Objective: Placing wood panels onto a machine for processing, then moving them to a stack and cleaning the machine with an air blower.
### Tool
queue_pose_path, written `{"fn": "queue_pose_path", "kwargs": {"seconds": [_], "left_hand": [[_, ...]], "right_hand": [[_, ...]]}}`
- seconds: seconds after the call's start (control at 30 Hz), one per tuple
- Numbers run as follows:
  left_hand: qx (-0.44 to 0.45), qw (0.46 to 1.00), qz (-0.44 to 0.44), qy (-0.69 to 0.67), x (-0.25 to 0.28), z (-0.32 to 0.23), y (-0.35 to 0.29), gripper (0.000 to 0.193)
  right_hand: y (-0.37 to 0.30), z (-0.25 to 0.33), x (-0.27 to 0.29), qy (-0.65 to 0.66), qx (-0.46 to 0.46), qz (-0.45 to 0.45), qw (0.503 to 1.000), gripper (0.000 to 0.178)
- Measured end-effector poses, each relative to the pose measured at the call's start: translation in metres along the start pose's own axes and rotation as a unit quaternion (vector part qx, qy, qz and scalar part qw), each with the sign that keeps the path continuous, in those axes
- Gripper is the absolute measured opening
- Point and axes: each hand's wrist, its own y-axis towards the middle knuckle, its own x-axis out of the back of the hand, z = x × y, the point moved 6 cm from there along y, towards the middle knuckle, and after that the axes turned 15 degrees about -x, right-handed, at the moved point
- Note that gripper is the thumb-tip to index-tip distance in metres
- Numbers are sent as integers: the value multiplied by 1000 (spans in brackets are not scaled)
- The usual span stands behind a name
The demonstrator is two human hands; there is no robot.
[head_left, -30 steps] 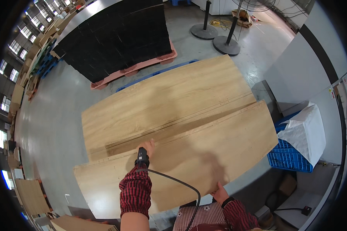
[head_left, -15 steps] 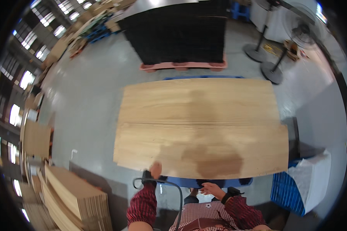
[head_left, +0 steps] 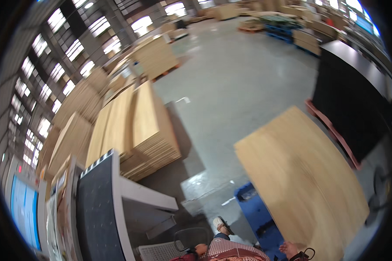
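My right hand point(head_left: 288, 249) is beside the near edge of a large pale wooden board point(head_left: 309, 174). Its fingers look apart, and nothing shows in them. The board lies on a blue pallet point(head_left: 259, 217), whose near side sticks out. Low in the picture, my left hand point(head_left: 200, 249) hangs by my checked apron point(head_left: 233, 250). It is beside a light grey perforated seat point(head_left: 161, 252) with a dark rounded frame. That hand is small and blurred, so its fingers cannot be made out. A dark cord loops at my right wrist.
On the left stands a machine with a black belt top point(head_left: 98, 209) and a pale frame, beside a lit screen point(head_left: 24, 213). Stacked wooden boards point(head_left: 150, 117) rise behind it. A tall black stack point(head_left: 353, 95) sits on a pink pallet point(head_left: 333, 130) at right. Grey floor lies between.
My view has swung to the left, so the board and black stack now appear at right. My left hand has gone from the board's near edge to beside the grey seat.
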Motion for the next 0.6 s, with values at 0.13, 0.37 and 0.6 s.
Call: {"fn": "queue_pose_path", "kwargs": {"seconds": [0.13,0.37,0.6], "left_hand": [[78,929,-97,-350,87,-46,42,29],[124,732,-264,-615,235,46,-8,24],[86,609,-461,-639,395,134,-101,22]], "right_hand": [[21,115,-163,-120,80,43,989,23],[20,200,-525,-293,182,137,929,23],[68,79,-698,-416,11,222,882,22]]}}
